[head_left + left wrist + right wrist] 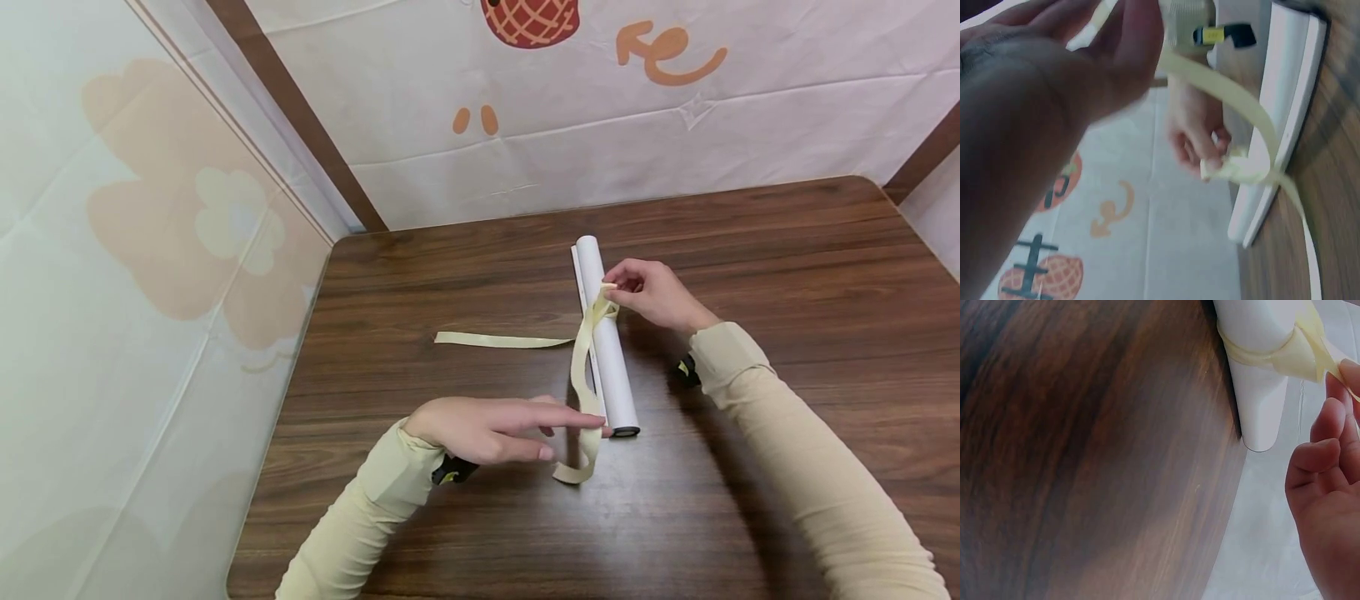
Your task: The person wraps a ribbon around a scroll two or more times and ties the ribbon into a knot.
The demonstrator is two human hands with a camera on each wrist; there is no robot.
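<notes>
A white roll (609, 358) with a dark-rimmed near end lies lengthwise on the table, a slim white edge running along its left side. A pale yellow ribbon (581, 367) loops around its middle, seen closely as a band in the right wrist view. My right hand (656, 293) pinches the ribbon between thumb and fingertips, just right of the roll. By the roll's near end, my left hand (487, 429) reaches out with straight fingers. The ribbon's long end crosses at those fingertips and hangs below them. Another ribbon tail (502, 340) stretches left across the wood.
The dark wooden table (390, 275) has rounded corners. A printed white curtain (600, 125) stands behind its far edge, and a flower-patterned one (172, 250) along the left side. Each wrist carries a small black device below its sleeve cuff.
</notes>
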